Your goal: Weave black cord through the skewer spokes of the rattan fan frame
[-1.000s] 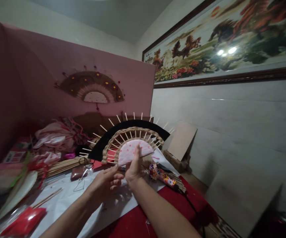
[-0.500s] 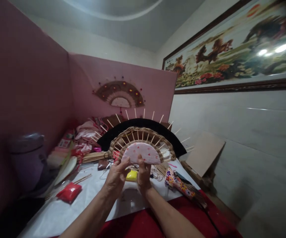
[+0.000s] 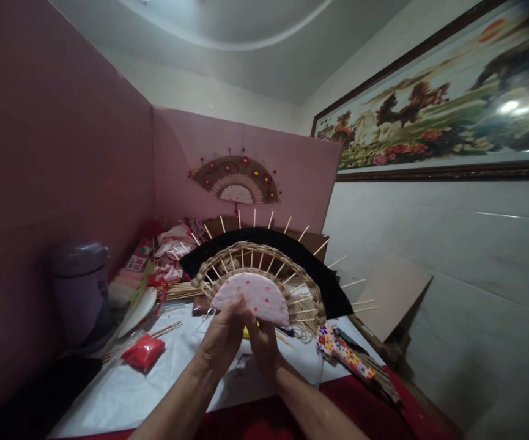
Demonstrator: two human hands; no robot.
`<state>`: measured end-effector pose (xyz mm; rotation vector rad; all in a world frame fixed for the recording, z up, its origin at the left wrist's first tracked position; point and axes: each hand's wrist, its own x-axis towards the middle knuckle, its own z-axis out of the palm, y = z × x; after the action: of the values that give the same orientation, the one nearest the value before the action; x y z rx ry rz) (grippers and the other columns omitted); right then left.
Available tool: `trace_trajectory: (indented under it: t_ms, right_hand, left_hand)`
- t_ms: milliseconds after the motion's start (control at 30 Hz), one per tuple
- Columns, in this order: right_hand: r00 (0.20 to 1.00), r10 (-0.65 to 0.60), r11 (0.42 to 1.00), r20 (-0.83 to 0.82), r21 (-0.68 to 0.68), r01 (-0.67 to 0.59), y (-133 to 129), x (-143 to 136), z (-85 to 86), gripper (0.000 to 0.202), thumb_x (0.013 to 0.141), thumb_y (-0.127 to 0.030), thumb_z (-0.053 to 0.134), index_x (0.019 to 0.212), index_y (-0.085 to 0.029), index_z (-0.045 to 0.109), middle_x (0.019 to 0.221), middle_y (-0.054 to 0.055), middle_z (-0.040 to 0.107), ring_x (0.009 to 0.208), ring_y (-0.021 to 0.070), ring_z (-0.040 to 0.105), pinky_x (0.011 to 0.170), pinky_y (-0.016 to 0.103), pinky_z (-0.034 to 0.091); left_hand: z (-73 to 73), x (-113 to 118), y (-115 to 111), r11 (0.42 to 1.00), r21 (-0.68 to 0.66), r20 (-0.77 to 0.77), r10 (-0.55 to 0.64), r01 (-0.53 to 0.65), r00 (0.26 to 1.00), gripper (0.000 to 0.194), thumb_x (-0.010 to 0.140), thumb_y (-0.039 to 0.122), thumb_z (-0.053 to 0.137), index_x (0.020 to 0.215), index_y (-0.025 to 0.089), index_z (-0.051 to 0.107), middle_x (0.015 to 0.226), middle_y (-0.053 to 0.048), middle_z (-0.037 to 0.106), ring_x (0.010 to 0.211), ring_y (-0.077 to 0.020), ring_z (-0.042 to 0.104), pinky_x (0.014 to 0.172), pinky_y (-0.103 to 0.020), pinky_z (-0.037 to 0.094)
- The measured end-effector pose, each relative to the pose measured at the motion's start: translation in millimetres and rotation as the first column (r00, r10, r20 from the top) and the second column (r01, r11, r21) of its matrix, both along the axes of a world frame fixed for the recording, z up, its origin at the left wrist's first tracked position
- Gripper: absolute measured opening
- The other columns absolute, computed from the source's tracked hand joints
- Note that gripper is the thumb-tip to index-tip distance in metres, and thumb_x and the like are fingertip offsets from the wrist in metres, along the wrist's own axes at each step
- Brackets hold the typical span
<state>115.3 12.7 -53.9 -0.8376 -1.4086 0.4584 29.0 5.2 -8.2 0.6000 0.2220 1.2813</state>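
Observation:
Up in front of me is a handmade fan [image 3: 251,296]. Its half-round base is covered in pale cloth with red spots, then come woven cord bands, thin sticks and a black cloth arc with bare stick ends poking past it. My left hand [image 3: 225,327] grips the base's lower edge, thumb on the front face. Close beside it, my right hand [image 3: 265,347] is closed at the same edge, its thumb against the left hand; its other fingers are mostly hidden behind. The fan tilts, right end lower. Behind the hands, a yellow packet [image 3: 251,330] is partly covered.
On the white-covered table [image 3: 108,397] lie a red packet [image 3: 144,352], a bundle of sticks [image 3: 181,291] and a flower-patterned object [image 3: 344,353]. A lidded purple container [image 3: 81,293] stands left. A finished-looking fan [image 3: 236,177] hangs on the pink panel [image 3: 301,165].
The fan has tipped clockwise, its right end dropping. My hands have drawn together, and the right thumb has slid left and down off the spotted cloth. The whole view has shifted slightly.

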Motion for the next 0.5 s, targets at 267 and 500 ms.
trace_trajectory:
  t_ms: [267, 500]
  right_hand:
    - [0.941, 0.029, 1.0, 0.336, -0.002, -0.029, 4.2, 5.3, 1.8, 0.028, 0.079, -0.042, 0.055, 0.101, -0.027, 0.063, 0.092, 0.002, 0.067, 0.095, 0.0204, 0.058, 0.08, 0.032, 0.047]
    - [0.885, 0.157, 0.982, 0.437, -0.163, -0.093, 4.4, 6.5, 9.2, 0.038, 0.087, -0.044, 0.037, 0.074, -0.021, 0.065, 0.073, 0.002, 0.063, 0.072, 0.0154, 0.058, 0.066, 0.026, 0.044]
  left_hand:
    - [12.6, -26.7, 6.1, 0.991, -0.064, -0.002, 0.114, -0.114, 0.993, 0.026, 0.084, 0.017, 0.051, 0.108, 0.012, 0.059, 0.086, -0.008, 0.07, 0.073, -0.0165, 0.066, 0.073, -0.03, 0.054]
    - [19.5, -36.3, 13.4, 0.983, -0.15, 0.204, 0.136, -0.106, 0.969, 0.029, 0.09, 0.026, 0.041, 0.111, 0.017, 0.058, 0.082, -0.006, 0.072, 0.076, -0.0159, 0.067, 0.073, -0.029, 0.053]
